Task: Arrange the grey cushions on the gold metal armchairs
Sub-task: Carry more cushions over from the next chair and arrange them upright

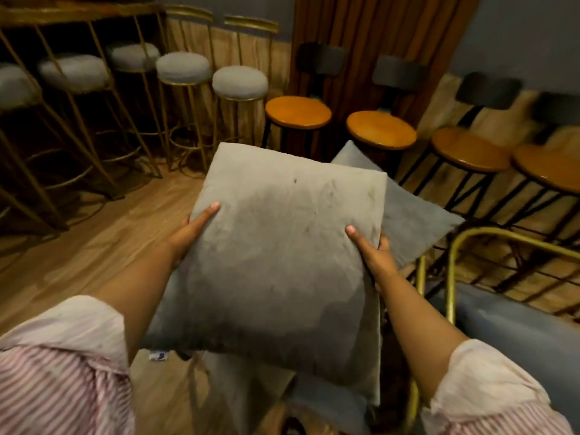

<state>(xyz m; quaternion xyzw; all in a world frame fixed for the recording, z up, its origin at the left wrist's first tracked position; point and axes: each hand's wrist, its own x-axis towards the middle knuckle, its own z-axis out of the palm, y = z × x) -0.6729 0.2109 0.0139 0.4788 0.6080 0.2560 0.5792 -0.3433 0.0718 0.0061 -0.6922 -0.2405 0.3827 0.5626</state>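
I hold a large square grey cushion flat in front of me in the middle of the view. My left hand grips its left edge, thumb on top. On its right edge my right hand holds it the same way. A second grey cushion lies behind and to the right, partly hidden by the first. At the right stands a gold metal armchair with a grey-blue seat pad. Another gold frame bar shows just left of it.
Gold bar stools with grey round seats line the back left under a counter. Black-legged stools with orange wooden seats stand along the back and right wall. Wooden floor stretches to the left.
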